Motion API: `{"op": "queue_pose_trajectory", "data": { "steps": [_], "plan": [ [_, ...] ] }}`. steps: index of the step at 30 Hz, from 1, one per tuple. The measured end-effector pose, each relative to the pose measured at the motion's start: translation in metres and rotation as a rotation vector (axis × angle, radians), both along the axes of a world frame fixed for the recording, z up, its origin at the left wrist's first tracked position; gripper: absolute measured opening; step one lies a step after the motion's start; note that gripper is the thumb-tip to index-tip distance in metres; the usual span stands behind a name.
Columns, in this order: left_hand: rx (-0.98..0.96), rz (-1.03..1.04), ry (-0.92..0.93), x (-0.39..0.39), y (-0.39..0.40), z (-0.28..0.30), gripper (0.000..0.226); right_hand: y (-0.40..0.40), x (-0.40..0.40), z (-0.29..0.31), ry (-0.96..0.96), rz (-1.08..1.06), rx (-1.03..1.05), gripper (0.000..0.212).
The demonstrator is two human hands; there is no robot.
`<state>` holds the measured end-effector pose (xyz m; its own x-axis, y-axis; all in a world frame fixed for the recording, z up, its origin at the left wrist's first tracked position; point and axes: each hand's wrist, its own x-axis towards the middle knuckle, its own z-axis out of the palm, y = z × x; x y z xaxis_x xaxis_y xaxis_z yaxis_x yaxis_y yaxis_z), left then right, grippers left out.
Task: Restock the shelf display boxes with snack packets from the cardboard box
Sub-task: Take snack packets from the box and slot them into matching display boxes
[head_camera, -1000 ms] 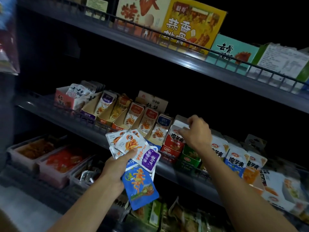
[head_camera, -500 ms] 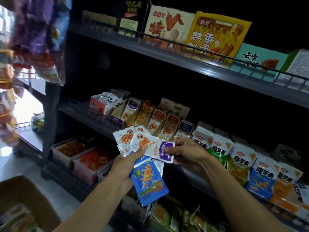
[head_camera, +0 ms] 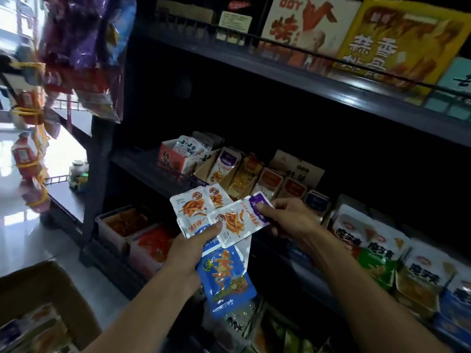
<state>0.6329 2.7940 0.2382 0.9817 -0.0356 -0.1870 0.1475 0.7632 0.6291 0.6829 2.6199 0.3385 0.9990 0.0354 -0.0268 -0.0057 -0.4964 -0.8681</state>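
My left hand [head_camera: 190, 253] grips a fan of several snack packets [head_camera: 193, 208] in front of the middle shelf; a blue packet [head_camera: 225, 277] hangs lowest. My right hand [head_camera: 293, 219] pinches the purple end of the top white packet [head_camera: 238, 220], which still lies on the fan under my left thumb. Behind the hands a row of open display boxes [head_camera: 230, 171] holds upright packets on the middle shelf [head_camera: 142, 169]. The brown cardboard box [head_camera: 38, 296] sits on the floor at lower left, with packets inside.
Large snack cartons [head_camera: 303, 29] stand behind a wire rail on the upper shelf. More display boxes [head_camera: 374, 248] fill the shelf to the right. Clear tubs [head_camera: 127, 225] of red snacks sit below. Bagged goods [head_camera: 84, 52] hang at upper left.
My right hand left the shelf boxes, came back to the fan and took hold of the purple-ended packet. My view swung left, bringing the cardboard box into sight.
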Motion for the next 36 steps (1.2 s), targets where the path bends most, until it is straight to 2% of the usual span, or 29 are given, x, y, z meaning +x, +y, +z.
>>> {"op": "queue_pose_trajectory", "data": {
  "steps": [4, 7, 11, 16, 20, 23, 28, 33, 36],
  "plan": [
    [-0.015, 0.035, 0.005, 0.022, 0.013, -0.002, 0.054, 0.011, 0.013, -0.001, 0.082, 0.035, 0.242, 0.011],
    [0.019, 0.05, -0.013, 0.04, 0.024, 0.0, 0.051, 0.018, 0.034, 0.013, -0.05, 0.017, 0.247, 0.004],
    [0.057, 0.116, -0.001, 0.071, 0.048, 0.006, 0.043, 0.028, 0.08, 0.037, -0.336, -0.076, 0.132, 0.004],
    [0.062, 0.152, -0.004, 0.106, 0.075, 0.01, 0.046, 0.063, 0.137, 0.034, -0.487, -0.079, -0.073, 0.012],
    [0.086, 0.153, 0.001, 0.125, 0.093, 0.006, 0.035, 0.083, 0.169, 0.024, -0.482, -0.069, -0.201, 0.017],
    [0.083, 0.15, 0.002, 0.135, 0.101, 0.0, 0.032, 0.087, 0.186, 0.017, -0.47, -0.061, -0.247, 0.012],
    [0.058, 0.127, -0.007, 0.144, 0.108, -0.005, 0.041, 0.087, 0.211, 0.005, -0.386, -0.065, -0.364, 0.021],
    [0.075, 0.105, -0.011, 0.151, 0.108, -0.007, 0.055, 0.088, 0.225, -0.003, -0.444, -0.11, -0.502, 0.043],
    [0.071, 0.094, -0.014, 0.154, 0.106, -0.008, 0.055, 0.084, 0.23, -0.011, -0.437, -0.126, -0.559, 0.04]
  ]
}}
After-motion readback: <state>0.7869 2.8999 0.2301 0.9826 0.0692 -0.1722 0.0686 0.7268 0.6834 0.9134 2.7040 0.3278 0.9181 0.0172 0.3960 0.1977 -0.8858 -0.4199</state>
